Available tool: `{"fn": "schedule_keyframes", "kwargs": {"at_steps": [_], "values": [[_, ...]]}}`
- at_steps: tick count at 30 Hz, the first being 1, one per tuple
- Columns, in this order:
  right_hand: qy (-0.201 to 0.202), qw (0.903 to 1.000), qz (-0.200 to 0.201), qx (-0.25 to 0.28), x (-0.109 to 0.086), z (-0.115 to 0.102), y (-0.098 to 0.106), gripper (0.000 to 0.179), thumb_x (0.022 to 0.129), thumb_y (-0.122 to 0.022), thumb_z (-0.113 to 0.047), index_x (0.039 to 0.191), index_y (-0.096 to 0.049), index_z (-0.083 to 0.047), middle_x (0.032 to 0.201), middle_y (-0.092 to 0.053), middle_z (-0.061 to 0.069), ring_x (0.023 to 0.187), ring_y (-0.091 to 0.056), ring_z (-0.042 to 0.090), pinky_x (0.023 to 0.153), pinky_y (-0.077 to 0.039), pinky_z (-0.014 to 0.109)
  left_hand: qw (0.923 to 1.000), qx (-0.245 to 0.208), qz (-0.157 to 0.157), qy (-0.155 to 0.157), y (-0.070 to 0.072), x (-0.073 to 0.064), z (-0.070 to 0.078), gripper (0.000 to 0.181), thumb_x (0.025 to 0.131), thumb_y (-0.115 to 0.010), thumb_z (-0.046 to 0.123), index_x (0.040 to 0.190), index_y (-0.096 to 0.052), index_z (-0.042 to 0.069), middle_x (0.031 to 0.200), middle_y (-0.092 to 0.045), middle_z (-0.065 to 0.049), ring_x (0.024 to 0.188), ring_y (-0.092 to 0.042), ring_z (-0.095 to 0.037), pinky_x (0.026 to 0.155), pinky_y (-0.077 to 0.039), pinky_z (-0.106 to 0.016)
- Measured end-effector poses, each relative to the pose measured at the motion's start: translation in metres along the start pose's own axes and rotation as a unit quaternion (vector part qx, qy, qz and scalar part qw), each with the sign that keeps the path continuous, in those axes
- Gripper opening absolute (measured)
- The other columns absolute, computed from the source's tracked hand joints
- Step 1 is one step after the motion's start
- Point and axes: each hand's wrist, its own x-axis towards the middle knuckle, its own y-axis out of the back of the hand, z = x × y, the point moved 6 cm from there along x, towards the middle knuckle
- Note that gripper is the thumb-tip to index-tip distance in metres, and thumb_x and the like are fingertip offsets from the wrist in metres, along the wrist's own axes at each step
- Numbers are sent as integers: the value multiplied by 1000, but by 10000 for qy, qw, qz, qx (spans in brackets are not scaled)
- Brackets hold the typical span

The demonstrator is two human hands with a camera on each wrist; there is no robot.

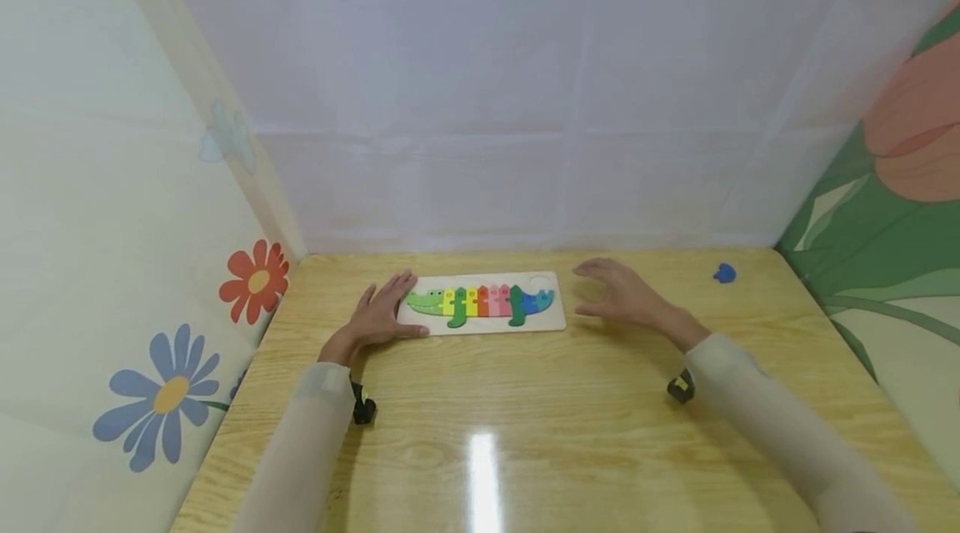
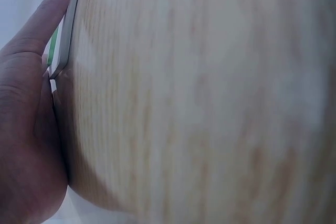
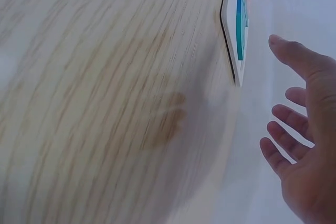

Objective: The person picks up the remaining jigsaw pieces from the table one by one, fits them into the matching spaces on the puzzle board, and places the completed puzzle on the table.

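Note:
A pale wooden puzzle board (image 1: 555, 323) lies flat on the table, with a crocodile made of several coloured pieces. Its head (image 1: 426, 302) points left, and a pale round outline shows above the blue tail (image 1: 538, 302). At the board's left end my left hand (image 1: 377, 314) rests with fingers spread along the side. The left thumb (image 2: 50, 14) lies extended along the front edge. My right hand (image 1: 618, 293) hovers just beyond the right end, apart from the board and holding nothing. In the right wrist view its fingers (image 3: 286, 121) are loosely bent.
A small blue piece (image 1: 724, 273) lies on the wooden table (image 1: 570, 433) at the back right. A white cloth backdrop (image 1: 450, 99) rises behind the table, and flower-printed panels stand at both sides. Dark camera mounts (image 1: 681, 387) hang under both wrists.

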Motion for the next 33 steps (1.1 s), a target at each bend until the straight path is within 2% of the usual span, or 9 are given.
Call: {"fn": "schedule_keyframes", "kwargs": {"at_steps": [13, 21, 28, 33], "values": [[-182, 9997, -3, -131, -30, 23, 30, 78, 85, -90, -36, 145, -61, 3, 147, -60, 25, 138, -53, 47, 115, -39, 66, 10000, 28, 31, -15, -2, -1, -2, 115, 87, -84, 55, 169, -22, 4, 176, -15, -18, 163, -10, -41, 126, 1, -67], [-185, 9989, 254, -337, -47, 39, 53, 77, 83, -92, -32, 142, -62, 6, 144, -61, 28, 133, -54, 50, 112, -41, 67, 10000, 45, -3, -15, -3, 0, -2, 116, 87, -83, 57, 169, -21, 4, 177, -15, -18, 163, -9, -41, 126, 1, -67], [-433, 9982, 308, -273, -61, 51, 70, 77, 83, -92, -30, 143, -61, 6, 146, -58, 30, 136, -51, 51, 114, -38, 68, 10000, 98, -11, 4, -3, 1, -3, 116, 86, -82, 58, 170, -20, 5, 177, -14, -18, 163, -8, -40, 127, 1, -66], [-360, 9979, 437, -318, -68, 59, 83, 75, 80, -93, -26, 139, -63, 9, 142, -61, 32, 132, -54, 53, 111, -40, 68, 9999, 100, 9, -10, -2, 1, -3, 116, 86, -82, 58, 169, -20, 5, 177, -14, -18, 163, -9, -40, 127, 1, -67]]}}
